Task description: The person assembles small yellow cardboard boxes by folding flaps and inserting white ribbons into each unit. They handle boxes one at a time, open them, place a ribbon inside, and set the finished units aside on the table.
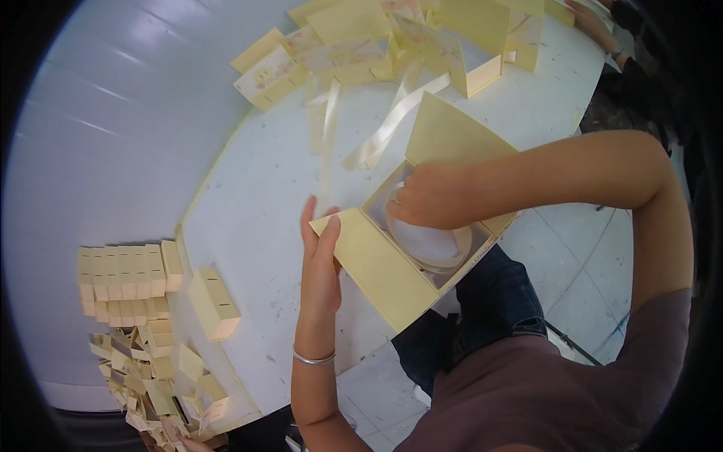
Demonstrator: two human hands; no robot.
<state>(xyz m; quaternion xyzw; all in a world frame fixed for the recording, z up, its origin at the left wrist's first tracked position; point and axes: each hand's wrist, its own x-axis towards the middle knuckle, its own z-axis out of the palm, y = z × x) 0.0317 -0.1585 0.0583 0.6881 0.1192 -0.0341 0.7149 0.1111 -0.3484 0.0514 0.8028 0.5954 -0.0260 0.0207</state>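
Note:
A cream cardboard box (444,288) with two flaps spread wide lies at the near edge of the table, before my body. My left hand (322,252) grips the corner of its left flap (380,267), thumb on top and fingers behind. Over the box's pale interior, my right hand (433,197) is closed, fingers curled round a white ribbon (458,260). This ribbon loops down inside the box. The far flap (452,132) stands raised behind my right wrist. My right fingertips are partly hidden by the hand itself.
Several open cream boxes (350,60) with floral panels stand at the table's far side, white ribbons (392,124) trailing from them. One small cream box (215,305) sits at left, near stacked small boxes (124,275) and a jumbled heap. Another person's hand (591,22) is at upper right.

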